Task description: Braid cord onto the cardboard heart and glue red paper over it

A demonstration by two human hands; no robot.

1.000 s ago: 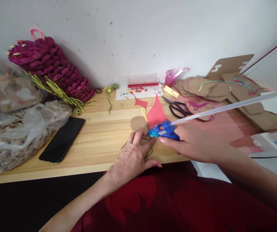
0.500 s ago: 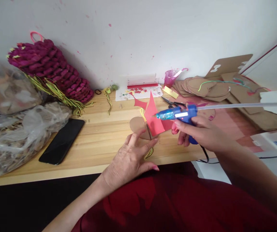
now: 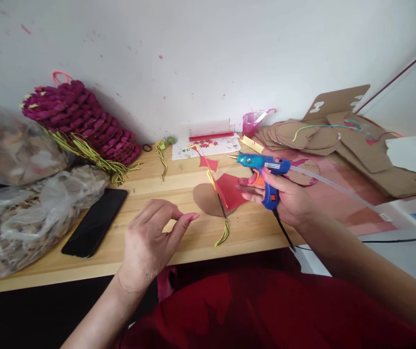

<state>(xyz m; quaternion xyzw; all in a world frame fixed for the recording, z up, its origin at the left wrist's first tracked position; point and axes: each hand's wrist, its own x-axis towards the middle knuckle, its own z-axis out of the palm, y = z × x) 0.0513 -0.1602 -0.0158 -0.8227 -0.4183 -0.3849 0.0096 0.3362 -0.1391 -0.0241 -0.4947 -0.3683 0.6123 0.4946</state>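
Note:
My right hand [image 3: 284, 196] grips a blue glue gun [image 3: 262, 164], its nozzle pointing left above the wooden table. A long clear glue stick [image 3: 338, 186] sticks out of its back. Left of it, my left hand [image 3: 157, 232] is raised off the work, thumb and index finger drawn together; whether anything small is between them cannot be seen. Between the hands lies a round cardboard piece [image 3: 205, 196] with red paper [image 3: 229, 189] over its right part. A dark stick with a yellow cord loop and a yellow-green tassel [image 3: 223, 235] crosses it.
At left are a black phone [image 3: 94, 223], plastic bags [image 3: 40, 208] and a magenta woven piece [image 3: 84, 121] with yellow-green cords. Behind are paper stars on a white sheet [image 3: 178, 151] and a pink cup [image 3: 250, 123]. Cardboard discs [image 3: 291, 133] lie at right.
My left hand has lifted off the cardboard and moved left, its fingers drawing together. The glue gun has tipped and shifted slightly, its nozzle now higher. The red paper now lies lower over the cardboard.

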